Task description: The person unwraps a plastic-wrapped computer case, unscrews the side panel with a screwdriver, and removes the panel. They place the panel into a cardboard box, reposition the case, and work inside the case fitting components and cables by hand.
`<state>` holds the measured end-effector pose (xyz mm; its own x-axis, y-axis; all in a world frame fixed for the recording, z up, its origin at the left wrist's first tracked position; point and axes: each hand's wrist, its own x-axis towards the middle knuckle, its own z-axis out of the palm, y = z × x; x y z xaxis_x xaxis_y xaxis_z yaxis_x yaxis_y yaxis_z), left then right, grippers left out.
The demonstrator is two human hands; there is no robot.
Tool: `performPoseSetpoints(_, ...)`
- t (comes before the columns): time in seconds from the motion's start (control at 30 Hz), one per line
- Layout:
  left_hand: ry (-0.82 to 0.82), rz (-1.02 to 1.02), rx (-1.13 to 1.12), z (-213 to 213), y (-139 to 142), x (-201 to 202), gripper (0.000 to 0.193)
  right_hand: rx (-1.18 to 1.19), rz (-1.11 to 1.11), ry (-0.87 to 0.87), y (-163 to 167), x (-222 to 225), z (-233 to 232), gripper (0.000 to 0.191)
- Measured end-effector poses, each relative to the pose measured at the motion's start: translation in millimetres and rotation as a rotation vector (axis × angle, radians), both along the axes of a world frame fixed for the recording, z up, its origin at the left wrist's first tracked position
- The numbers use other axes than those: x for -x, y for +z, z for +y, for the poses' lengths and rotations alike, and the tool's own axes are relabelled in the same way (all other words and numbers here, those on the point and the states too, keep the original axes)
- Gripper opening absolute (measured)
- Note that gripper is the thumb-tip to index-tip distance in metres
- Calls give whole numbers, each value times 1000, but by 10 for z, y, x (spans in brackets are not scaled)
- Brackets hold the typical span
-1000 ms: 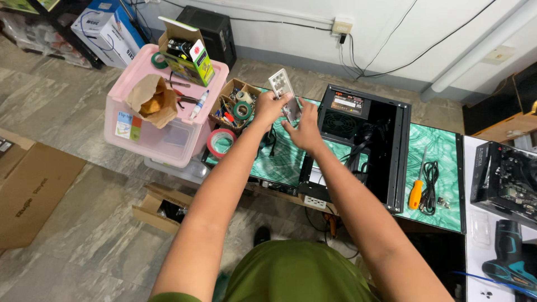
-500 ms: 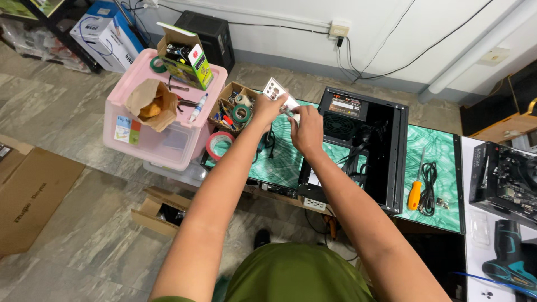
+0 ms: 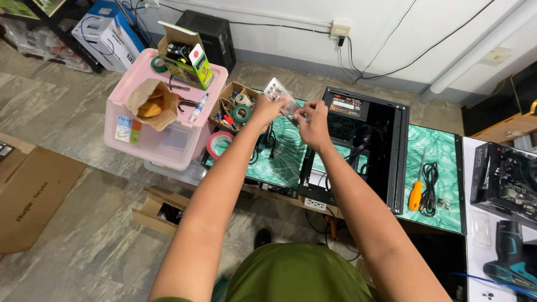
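My left hand [image 3: 266, 109] and my right hand [image 3: 314, 122] are raised together over the table's left part. Between them they hold a thin silver metal plate with cut-out holes [image 3: 278, 93]. The left hand grips its lower left edge, and the right hand's fingers pinch its right end. Just to the right, an open black computer case [image 3: 394, 145] lies on its side on the green patterned table top [image 3: 279, 159], with a fan and cables showing inside.
An orange-handled screwdriver [image 3: 414, 194] and a black cable [image 3: 431, 184] lie right of the case. A cardboard tray of tape rolls [image 3: 238, 109], a red tape roll [image 3: 218, 144] and a pink bin [image 3: 168, 142] stand left. A flat cardboard box [image 3: 33, 196] lies on the floor.
The silver plate has been turned in my hands from nearly upright to more slanted. Both hands stayed close together above the same spot.
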<state>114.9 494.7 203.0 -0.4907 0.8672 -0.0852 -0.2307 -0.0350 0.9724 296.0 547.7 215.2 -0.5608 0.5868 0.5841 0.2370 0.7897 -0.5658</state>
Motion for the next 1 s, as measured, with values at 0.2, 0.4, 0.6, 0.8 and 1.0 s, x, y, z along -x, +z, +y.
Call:
performPoseSetpoints(0.2, 7, -18, -20, -3, 30, -32, 25, 327, 25, -97, -20, 73, -55, 14)
performPoseSetpoints(0.4, 99, -140, -37, 27, -61, -94, 23, -190, -60, -6, 136, -12, -250, 10)
performPoseSetpoints(0.6, 117, -16, -21, -12, -186, -67, 24, -237, -85, 83, 82, -27, -218, 9)
performPoseSetpoints(0.8, 25, 7, 40, -11, -176, 62, 23, 394, -17, 74, 113, 80, -66, 7)
performPoseSetpoints(1.0, 221, 44, 91, 64, -147, -23, 19, -180, -169, 12, 116, 45, -299, 14)
